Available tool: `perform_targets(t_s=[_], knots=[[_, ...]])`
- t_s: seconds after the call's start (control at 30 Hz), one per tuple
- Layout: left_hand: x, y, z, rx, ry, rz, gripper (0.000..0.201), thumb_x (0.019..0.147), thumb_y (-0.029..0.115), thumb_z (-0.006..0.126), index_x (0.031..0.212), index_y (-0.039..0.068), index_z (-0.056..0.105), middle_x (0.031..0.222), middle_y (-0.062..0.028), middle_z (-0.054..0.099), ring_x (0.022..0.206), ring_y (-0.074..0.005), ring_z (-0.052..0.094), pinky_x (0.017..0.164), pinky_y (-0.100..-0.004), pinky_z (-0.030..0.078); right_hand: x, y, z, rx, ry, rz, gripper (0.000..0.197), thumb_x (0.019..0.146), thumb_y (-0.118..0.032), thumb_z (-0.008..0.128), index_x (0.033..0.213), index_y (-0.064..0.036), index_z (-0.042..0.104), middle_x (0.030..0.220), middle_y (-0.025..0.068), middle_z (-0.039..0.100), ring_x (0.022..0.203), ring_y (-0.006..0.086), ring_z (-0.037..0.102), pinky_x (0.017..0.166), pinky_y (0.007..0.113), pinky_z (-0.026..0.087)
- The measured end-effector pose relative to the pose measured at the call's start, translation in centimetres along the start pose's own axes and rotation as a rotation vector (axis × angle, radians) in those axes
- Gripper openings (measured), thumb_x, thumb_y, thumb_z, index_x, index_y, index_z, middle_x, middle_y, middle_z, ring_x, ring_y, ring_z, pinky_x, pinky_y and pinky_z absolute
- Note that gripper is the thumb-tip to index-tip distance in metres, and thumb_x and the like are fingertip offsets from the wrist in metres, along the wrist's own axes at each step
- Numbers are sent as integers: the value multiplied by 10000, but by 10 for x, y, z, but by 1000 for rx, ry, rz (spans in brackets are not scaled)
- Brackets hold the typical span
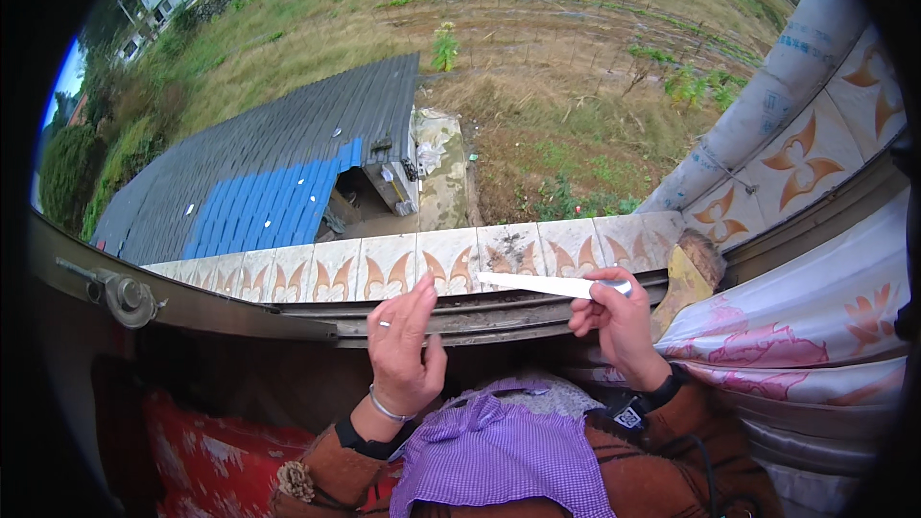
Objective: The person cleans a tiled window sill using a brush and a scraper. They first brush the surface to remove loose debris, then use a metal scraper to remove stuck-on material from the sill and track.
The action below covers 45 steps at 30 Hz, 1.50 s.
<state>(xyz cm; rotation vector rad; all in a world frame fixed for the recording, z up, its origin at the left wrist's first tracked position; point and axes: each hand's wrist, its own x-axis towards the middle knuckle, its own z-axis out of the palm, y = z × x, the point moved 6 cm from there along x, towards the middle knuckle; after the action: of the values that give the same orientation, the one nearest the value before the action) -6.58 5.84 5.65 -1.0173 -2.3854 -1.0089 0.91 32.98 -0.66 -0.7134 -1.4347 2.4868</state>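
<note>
My right hand is closed around a long, flat white strip, pinched between thumb and fingers. The strip points left over the window track and narrows toward its free end. A rounded, shiny bluish-grey end shows by my right thumb; I cannot tell whether it is a roll of tape or a handle. My left hand, with a ring and a bracelet, is raised with its thumb apart from its fingers. It holds nothing and stays a little left of the strip's tip, not touching it.
Below my hands runs the dark metal window track, with a patterned tile ledge beyond. A yellow brush-like object with a brown end leans on the sill. Beside it hangs a flowered curtain. A window latch is at left.
</note>
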Motion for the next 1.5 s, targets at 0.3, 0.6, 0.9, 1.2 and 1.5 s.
perform_targets(t_s=[0.3, 0.6, 0.9, 1.2, 1.5], knots=[[-65, -17, 14, 150, -35, -12, 456, 680, -77, 599, 1127, -11, 658, 1020, -134, 692, 964, -301, 650, 867, -414, 453, -38, -1, -61, -240, 24, 69, 156, 969, -48, 544, 1111, 19, 543, 767, 174, 686, 571, 231, 686, 490, 301, 560], [-68, -19, 24, 78, -11, -55, 515, 664, -83, 595, 1171, -12, 657, 1000, -119, 694, 981, -274, 659, 887, -412, 437, -41, 41, -9, -292, -132, -3, 189, 1017, -96, 540, 1176, 6, 549, 848, 172, 701, 677, 212, 713, 579, 285, 577], [-57, -11, 22, 66, 0, -11, 554, 646, -99, 568, 1191, -20, 628, 1017, -100, 721, 938, -284, 670, 879, -409, 454, -22, 61, 32, -174, -225, 155, 192, 1011, -91, 529, 1166, 21, 535, 854, 182, 697, 663, 225, 709, 563, 301, 583], [-22, -10, -8, 23, 36, 15, 537, 672, -112, 568, 1197, -29, 642, 1090, -127, 702, 990, -285, 659, 903, -409, 460, -1, -20, -13, -168, -132, 6, 179, 984, -87, 558, 1135, 10, 550, 818, 186, 698, 601, 245, 693, 510, 316, 568], [-62, -19, 20, 120, -71, -3, 392, 712, -25, 667, 1101, 25, 679, 1012, -96, 693, 956, -270, 654, 872, -409, 449, -7, -6, -34, -387, -241, 161, 163, 998, -87, 553, 1134, 1, 570, 819, 136, 699, 620, 173, 683, 538, 259, 540]])
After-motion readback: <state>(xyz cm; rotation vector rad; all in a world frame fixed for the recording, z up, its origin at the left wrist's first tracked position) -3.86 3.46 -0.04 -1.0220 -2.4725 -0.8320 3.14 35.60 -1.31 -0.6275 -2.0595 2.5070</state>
